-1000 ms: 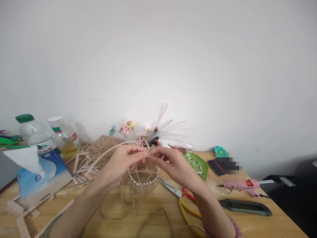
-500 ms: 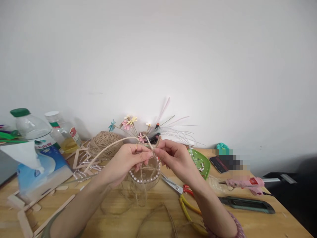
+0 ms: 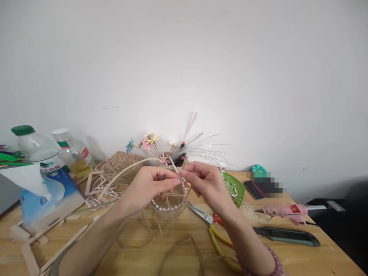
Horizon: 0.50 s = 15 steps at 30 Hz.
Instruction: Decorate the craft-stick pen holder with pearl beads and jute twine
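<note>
My left hand (image 3: 152,184) and my right hand (image 3: 204,182) meet over a small round container (image 3: 169,214) edged with pearl beads. Thumbs and forefingers of both hands are pinched together on thin jute twine (image 3: 160,227), whose loose loops hang down over the container's front. The exact pinch point is partly covered by the fingertips. A pale thin strip (image 3: 126,168) arches behind my left hand and ends near my fingers. Just behind them rise small craft flowers (image 3: 148,142) in pink, yellow and blue on thin stems.
A twine ball (image 3: 122,166), bead strings (image 3: 99,199), craft sticks (image 3: 30,260) and a tissue pack (image 3: 54,203) lie left, with two bottles (image 3: 37,147) behind. Right are scissors (image 3: 217,245), a green tray (image 3: 237,191), a utility knife (image 3: 290,235) and a pink glue gun (image 3: 283,211).
Both hands have shifted slightly, with my right fingertips now closer to the left ones at the twine. The other things lie as before.
</note>
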{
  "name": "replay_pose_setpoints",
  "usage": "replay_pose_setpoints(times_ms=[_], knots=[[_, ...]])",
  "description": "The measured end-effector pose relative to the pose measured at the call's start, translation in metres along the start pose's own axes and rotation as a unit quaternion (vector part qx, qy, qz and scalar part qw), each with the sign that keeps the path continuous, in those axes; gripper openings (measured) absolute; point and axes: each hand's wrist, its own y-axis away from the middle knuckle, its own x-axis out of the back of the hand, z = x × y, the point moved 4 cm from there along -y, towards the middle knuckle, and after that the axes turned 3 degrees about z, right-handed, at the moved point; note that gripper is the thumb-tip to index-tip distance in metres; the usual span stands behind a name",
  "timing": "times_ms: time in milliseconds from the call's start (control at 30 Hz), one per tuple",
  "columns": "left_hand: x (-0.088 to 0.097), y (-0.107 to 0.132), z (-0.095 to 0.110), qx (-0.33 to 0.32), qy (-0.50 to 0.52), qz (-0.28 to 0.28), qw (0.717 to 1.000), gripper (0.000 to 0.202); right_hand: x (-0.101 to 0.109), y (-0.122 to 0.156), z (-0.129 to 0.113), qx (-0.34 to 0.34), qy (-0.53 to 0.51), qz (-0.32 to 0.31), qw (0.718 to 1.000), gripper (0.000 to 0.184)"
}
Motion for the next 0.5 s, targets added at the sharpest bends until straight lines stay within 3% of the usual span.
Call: replay_pose_setpoints(times_ms=[300,500], knots=[[0.0030,0.0003,0.0000,-0.009,0.034,0.029,0.999,0.013,0.0022,-0.0010,-0.0067,-0.006,0.023,-0.058,0.998,0.025],[0.0024,-0.0004,0.0000,0.003,0.027,0.013,1.000,0.013,0.0036,-0.0011,-0.0025,0.023,0.087,-0.035,0.995,0.018]])
